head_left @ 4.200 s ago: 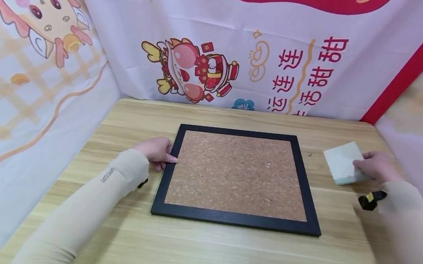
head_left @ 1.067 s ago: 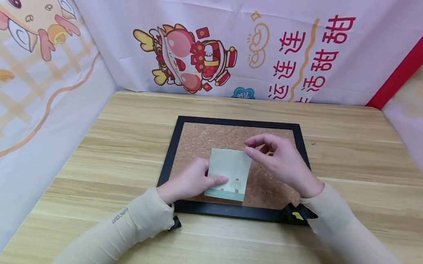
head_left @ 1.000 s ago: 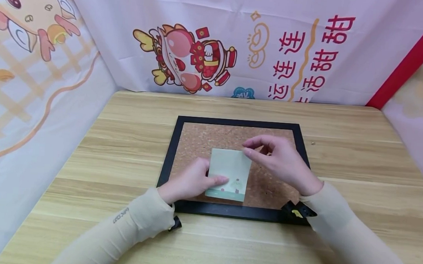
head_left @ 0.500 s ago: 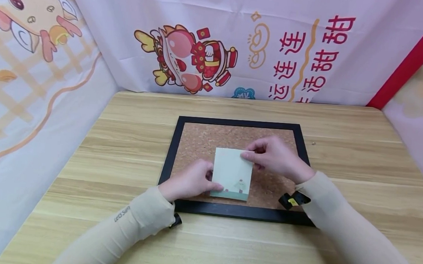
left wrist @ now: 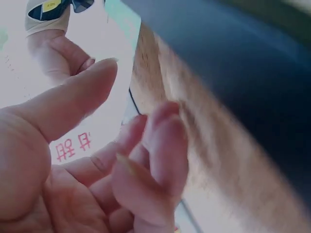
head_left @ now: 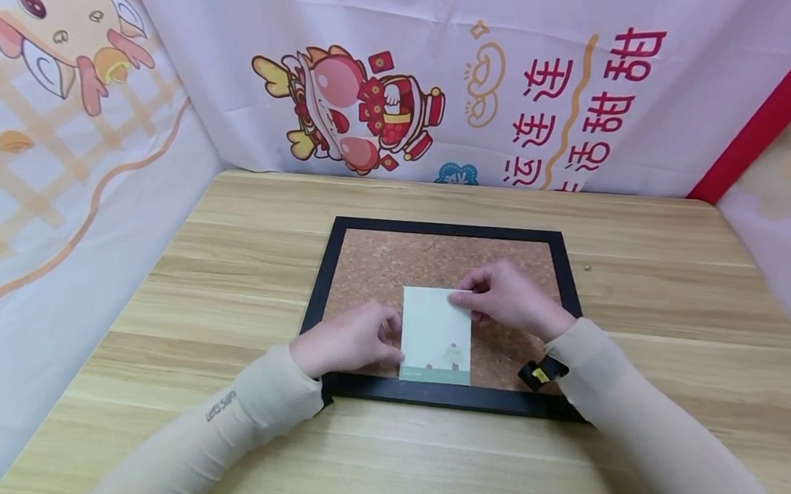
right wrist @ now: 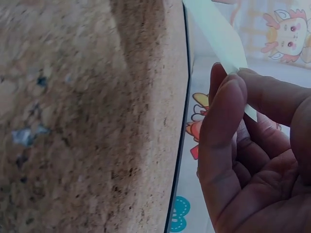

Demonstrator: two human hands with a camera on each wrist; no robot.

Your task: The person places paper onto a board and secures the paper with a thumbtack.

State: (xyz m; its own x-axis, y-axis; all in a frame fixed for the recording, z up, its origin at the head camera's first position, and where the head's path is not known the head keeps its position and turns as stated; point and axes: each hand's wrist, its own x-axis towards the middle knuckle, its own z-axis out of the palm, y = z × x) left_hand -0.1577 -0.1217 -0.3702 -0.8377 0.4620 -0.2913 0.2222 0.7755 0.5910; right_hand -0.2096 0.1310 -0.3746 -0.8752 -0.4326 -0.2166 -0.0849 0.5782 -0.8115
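Note:
A pale green sheet of note paper (head_left: 434,326), with a darker green strip and small figures along its lower edge, is held over a black-framed cork board (head_left: 381,257). My right hand (head_left: 512,299) pinches its upper right corner between thumb and fingers. The right wrist view shows that paper (right wrist: 221,36) nearly edge-on, above the cork surface (right wrist: 87,121). At the paper's lower left edge is my left hand (head_left: 351,339), thumb tip right by the border. In the left wrist view its thumb and fingers (left wrist: 163,155) stand apart, loosely bent, with nothing between them.
A tiny shiny object (head_left: 587,269) lies on the wooden table (head_left: 653,311), right of the board. Shiny marks (right wrist: 24,136) show on the cork. Printed white cloth (head_left: 504,71) rises behind the table and at both sides.
The right hand came near the paper's corner and now pinches it. The left hand, which gripped the paper, has let go. The paper has moved slightly right and toward the frame's near edge.

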